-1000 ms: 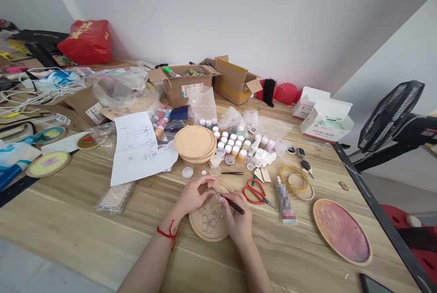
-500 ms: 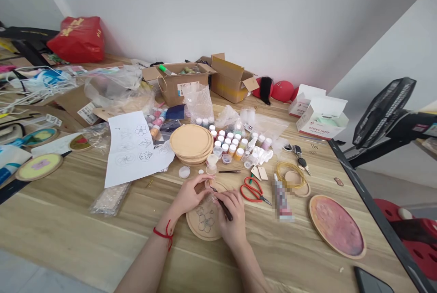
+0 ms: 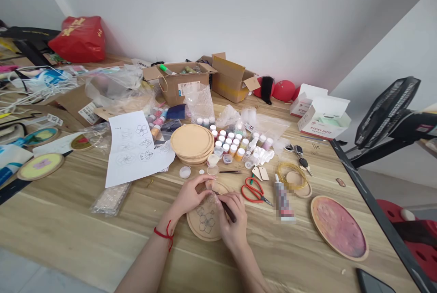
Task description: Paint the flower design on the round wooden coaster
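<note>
Near the front of the bench (image 3: 85, 233), we log a round wooden plaque (image 3: 201, 225) lying flat between the two hands, with flowers drawn on it in dark line. The right hand (image 3: 234, 222) has its fingers (image 3: 239, 202) clenched on a dark-handled fine tool (image 3: 229, 211), probably a brush, with the tip angled toward the plaque's upper part. The left hand (image 3: 189, 196), a red cord (image 3: 164, 234) at its wrist, reaches in from the other side. Its fingers curve in by the plaque's upper rim, but we cannot tell whether they pinch anything there. We judge the step in hand to be fine detail work on the drawn flowers; the next move calls for a steady tip and a plaque kept still. Just beyond lie a small clear pot (image 3: 212, 161), tweezers (image 3: 230, 172) and red-handled scissors (image 3: 253, 191).
</note>
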Demonstrator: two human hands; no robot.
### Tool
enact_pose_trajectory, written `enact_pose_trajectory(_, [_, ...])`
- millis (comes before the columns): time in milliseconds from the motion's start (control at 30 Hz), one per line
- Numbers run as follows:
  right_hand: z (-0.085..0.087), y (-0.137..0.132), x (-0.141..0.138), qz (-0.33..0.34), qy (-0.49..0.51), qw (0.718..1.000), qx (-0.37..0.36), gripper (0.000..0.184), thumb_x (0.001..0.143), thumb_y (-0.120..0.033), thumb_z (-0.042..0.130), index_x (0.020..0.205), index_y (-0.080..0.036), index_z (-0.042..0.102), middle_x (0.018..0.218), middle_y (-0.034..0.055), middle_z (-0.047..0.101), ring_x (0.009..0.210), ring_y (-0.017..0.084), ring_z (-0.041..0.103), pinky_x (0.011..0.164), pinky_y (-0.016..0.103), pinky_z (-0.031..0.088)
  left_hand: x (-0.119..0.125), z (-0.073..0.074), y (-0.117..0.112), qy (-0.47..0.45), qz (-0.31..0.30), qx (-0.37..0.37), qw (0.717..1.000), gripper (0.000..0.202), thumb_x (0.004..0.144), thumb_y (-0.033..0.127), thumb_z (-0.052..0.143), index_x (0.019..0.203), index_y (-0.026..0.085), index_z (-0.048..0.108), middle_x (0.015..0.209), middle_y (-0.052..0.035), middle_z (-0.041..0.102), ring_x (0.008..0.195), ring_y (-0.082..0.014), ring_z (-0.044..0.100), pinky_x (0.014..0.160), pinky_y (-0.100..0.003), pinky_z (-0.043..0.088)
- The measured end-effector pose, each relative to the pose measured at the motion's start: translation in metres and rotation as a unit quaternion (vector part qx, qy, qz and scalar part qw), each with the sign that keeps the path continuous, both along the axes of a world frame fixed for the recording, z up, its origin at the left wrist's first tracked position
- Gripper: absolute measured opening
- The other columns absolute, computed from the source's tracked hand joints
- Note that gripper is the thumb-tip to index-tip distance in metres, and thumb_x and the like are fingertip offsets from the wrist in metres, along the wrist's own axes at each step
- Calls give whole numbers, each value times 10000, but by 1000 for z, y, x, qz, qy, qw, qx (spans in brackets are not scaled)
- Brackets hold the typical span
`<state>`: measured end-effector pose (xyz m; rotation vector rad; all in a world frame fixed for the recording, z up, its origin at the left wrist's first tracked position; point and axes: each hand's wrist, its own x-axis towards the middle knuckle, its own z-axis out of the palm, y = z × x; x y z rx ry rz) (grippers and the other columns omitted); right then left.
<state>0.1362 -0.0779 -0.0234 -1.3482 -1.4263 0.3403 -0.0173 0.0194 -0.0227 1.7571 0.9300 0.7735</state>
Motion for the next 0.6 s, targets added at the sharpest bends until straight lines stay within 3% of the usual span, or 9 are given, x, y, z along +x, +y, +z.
enact_pose_trajectory(133, [2,0,0,-4,40,999,-17,136,946,-241,562,949,-252,698,889,53,696,868,222,626,800,388,516,0,0,0,7,1,3,1000,369,817,211,678,1184,242,648,1271,-70,684,1196,-242,632,1058,-404,485])
enact_pose_trajectory(267, [4,-1,-1,-1,9,1000,-24,140,947,-247,561,961,-252,700,921,53,695,914,226,627,929,450,479,0,0,0,11,-5,6,1000,371,840,206,647,1209,249,640,1282,-59,677,1209,-231,621,1068,-399,474])
enact_pose_trajectory(400, [2,-3,-3,5,-14,1000,-26,205,973,-236,506,939,-254,707,925,45,706,932,219,645,1096,542,354,0,-1,-1,2,-7,4,1000,383,831,192,649,1213,229,637,1224,-72,702,1154,-230,648,1037,-399,496])
enact_pose_trajectory(500, [1,-3,-2,-22,-14,999,-34,209,955,-226,532,1112,-250,666,950,44,723,900,213,663,1118,567,332,0,-1,-1,4,-4,12,1000,379,842,239,658,1220,231,637,1255,-86,689,1169,-246,640,1047,-420,490])
enact_pose_trajectory(600, [2,-2,-2,-9,-4,999,-32,129,923,-221,581,1028,-240,655,877,25,717,819,195,666,1108,554,359,-1,-1,0,10,-3,12,1000,383,838,210,643,1221,238,633,1282,-80,677,1192,-242,629,1064,-424,477])
